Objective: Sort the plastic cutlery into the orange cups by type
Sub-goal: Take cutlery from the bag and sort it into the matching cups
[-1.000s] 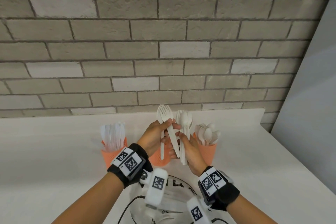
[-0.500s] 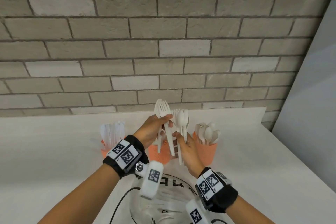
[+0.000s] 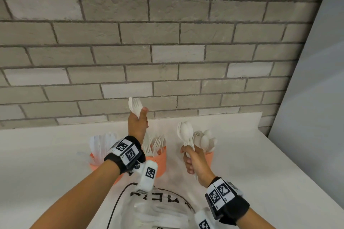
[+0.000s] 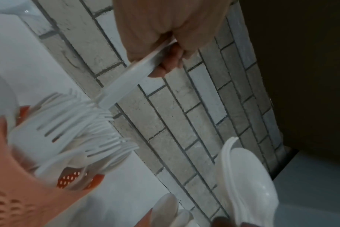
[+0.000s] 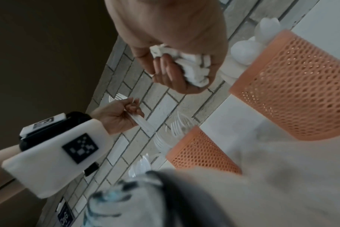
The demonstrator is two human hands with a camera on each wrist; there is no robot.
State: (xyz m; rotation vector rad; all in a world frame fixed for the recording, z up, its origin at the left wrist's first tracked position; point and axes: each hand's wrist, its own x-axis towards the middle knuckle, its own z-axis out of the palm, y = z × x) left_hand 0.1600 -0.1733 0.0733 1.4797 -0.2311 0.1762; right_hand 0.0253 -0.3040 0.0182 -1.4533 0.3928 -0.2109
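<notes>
Grey brick wall [image 3: 167,42] runs right along the back edge of the white desk [image 3: 251,163], and a pale flat panel [image 3: 316,80] closes off the right side, so the only open room is the bare desk top left and right of the cups.

Three orange perforated plastic cups sit in a row close to the wall. The left cup [image 3: 93,161] has white plastic knives [image 3: 100,143] standing in it, the middle cup [image 3: 158,161] is full of white plastic forks [image 3: 154,144], and the right cup [image 3: 209,158] holds white plastic spoons [image 3: 205,141].

A clear plastic bag with dark lettering [image 3: 158,208] lies at the near edge of the desk, a black cable [image 3: 115,208] beside it.

Left hand [image 3: 137,126] is raised above the middle cup, well clear of its rim, fingers curled round a couple of white forks [image 3: 134,106] with tines up against the wall. Right hand [image 3: 195,161] is just in front of the right cup, clenched around a mixed bunch of white spoons and forks [image 3: 186,134], heads pointing up.
</notes>
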